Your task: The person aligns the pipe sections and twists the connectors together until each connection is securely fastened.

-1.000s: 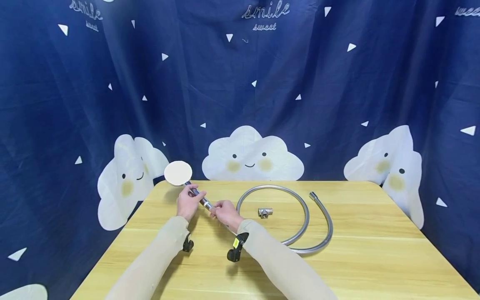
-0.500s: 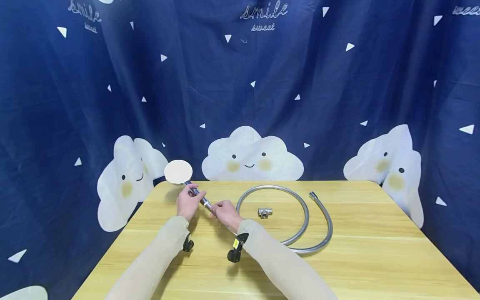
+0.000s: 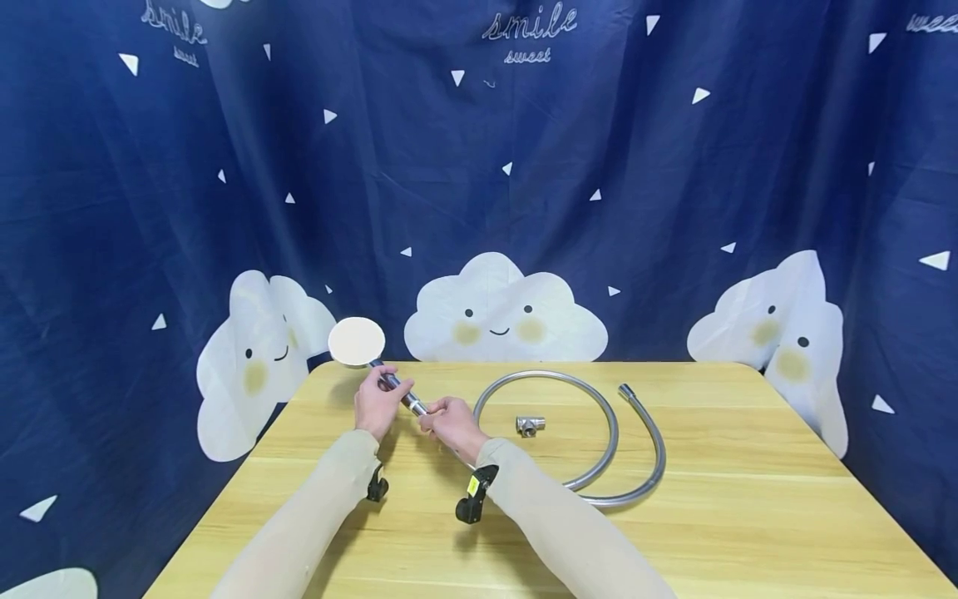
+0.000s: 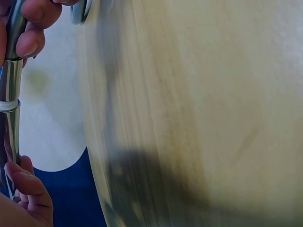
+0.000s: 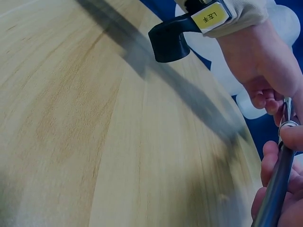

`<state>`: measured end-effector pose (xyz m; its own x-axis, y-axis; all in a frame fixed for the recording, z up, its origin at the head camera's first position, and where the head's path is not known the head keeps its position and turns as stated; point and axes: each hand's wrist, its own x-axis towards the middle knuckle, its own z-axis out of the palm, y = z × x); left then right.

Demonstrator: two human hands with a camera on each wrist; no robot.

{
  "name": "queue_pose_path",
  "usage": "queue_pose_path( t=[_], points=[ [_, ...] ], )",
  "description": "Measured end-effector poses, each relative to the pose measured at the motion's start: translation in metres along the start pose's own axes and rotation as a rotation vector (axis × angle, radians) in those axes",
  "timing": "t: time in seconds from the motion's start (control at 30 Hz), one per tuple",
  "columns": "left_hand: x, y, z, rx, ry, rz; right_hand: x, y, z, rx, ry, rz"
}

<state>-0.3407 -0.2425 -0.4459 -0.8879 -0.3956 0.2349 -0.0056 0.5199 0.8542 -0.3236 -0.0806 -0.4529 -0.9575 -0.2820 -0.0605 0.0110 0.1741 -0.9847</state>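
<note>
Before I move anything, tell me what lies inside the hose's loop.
Inside the loop of the hose, a metal tee fitting lies on the table. The right hand and sleeve cover the loop's near-left part; what lies beneath them cannot be seen.

R hand [image 5: 294,189] grips hose [image 5: 275,194] nr L hand [image 5: 265,61].

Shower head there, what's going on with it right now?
A person's left hand holds the shower head by its handle, above the table, while the right hand grips the hose where it meets the handle. I can't tell whether they're fully fastened. The hose curves across the table, its other end loose, with a tee fitting lying inside its loop.
</note>
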Motion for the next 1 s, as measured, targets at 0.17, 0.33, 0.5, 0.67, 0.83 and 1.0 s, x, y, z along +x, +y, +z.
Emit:
queue_pose_path(
  t=[0.17,0.33,0.5,0.67,0.83,1.0],
  points=[
    [-0.0005,0.0017,-0.0011,-0.005,0.003,0.005,0.0016,0.0011,0.0000,-0.006,0.004,-0.009],
    [-0.0001,0.0018,-0.0015,-0.009,0.009,0.019,0.0017,0.0005,-0.0010,-0.043,-0.011,-0.035],
    [-0.0020,0.0033,-0.0016,-0.008,0.011,0.012,0.0004,0.0001,-0.0016,-0.053,-0.022,-0.033],
    [-0.0037,0.0061,-0.0020,-0.014,0.012,0.017,-0.0016,-0.0021,-0.0014,-0.024,-0.016,-0.019],
    [-0.0038,0.0055,-0.0020,-0.008,0.020,0.007,-0.0026,-0.0039,-0.0007,-0.002,-0.007,-0.009],
    [-0.0037,0.0052,-0.0025,0.002,0.019,0.003,-0.0013,-0.0027,-0.0001,-0.028,0.014,-0.012]
  ],
)
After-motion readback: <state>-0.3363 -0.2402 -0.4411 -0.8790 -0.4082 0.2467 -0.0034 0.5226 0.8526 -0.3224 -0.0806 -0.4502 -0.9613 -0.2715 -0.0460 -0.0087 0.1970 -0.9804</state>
